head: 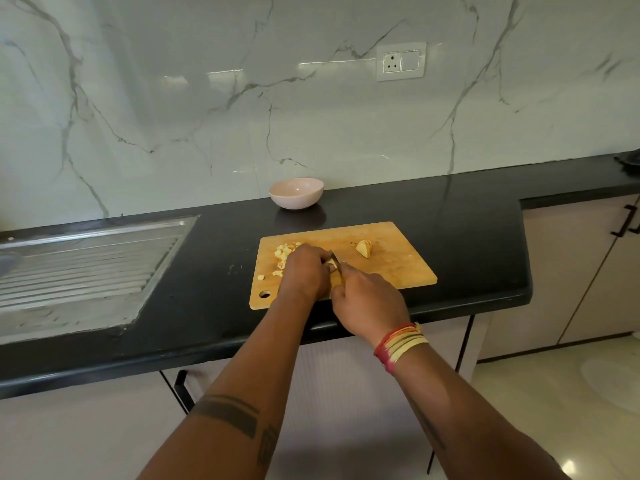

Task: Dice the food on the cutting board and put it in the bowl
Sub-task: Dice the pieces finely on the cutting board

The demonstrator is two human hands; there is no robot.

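A wooden cutting board (391, 268) lies on the black counter. Pale yellow diced pieces (282, 252) are heaped at its left side, with a few strays near the left edge. A larger uncut wedge (364, 248) sits toward the back right. My left hand (304, 271) curls down over a piece of food on the board, which it mostly hides. My right hand (367, 299) grips the handle of a knife (336, 263), whose blade stands right beside my left fingers. A pale pink bowl (296, 192), with nothing visible inside, stands behind the board by the wall.
A steel sink drainboard (86, 268) is set into the counter on the left. The marble wall carries a socket (401, 62). Cabinet doors with dark handles (623, 223) stand to the right, and the counter's front edge runs just below the board.
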